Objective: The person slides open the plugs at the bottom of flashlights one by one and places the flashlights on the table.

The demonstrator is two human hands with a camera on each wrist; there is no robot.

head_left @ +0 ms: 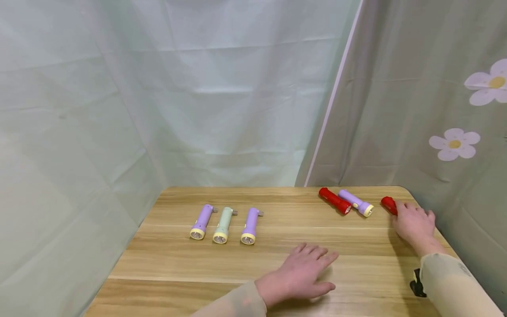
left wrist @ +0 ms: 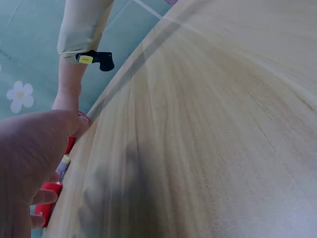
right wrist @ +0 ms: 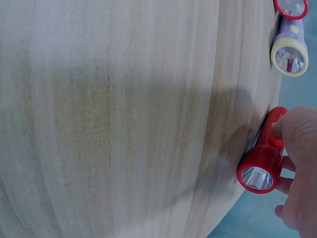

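Observation:
At the right end of the table, my right hand (head_left: 415, 223) grips a red flashlight (right wrist: 262, 161). Its thumb lies on the body and the fingers come round the other side, while the lens end faces the right wrist camera. In the head view the hand covers most of this flashlight. My left hand (head_left: 303, 273) is held palm down over the front middle of the table, fingers spread and holding nothing; its shadow shows in the left wrist view. To the right hand's left lie a purple flashlight (head_left: 356, 203) with a cream head and another red flashlight (head_left: 334, 200).
Farther left, a purple flashlight (head_left: 203, 220), a pale green flashlight (head_left: 224, 224) and another purple flashlight (head_left: 251, 224) lie in a row, lens ends toward me, metal plugs sticking out. Curtains (head_left: 237, 97) hang behind the wooden table (head_left: 170, 264) and along its sides.

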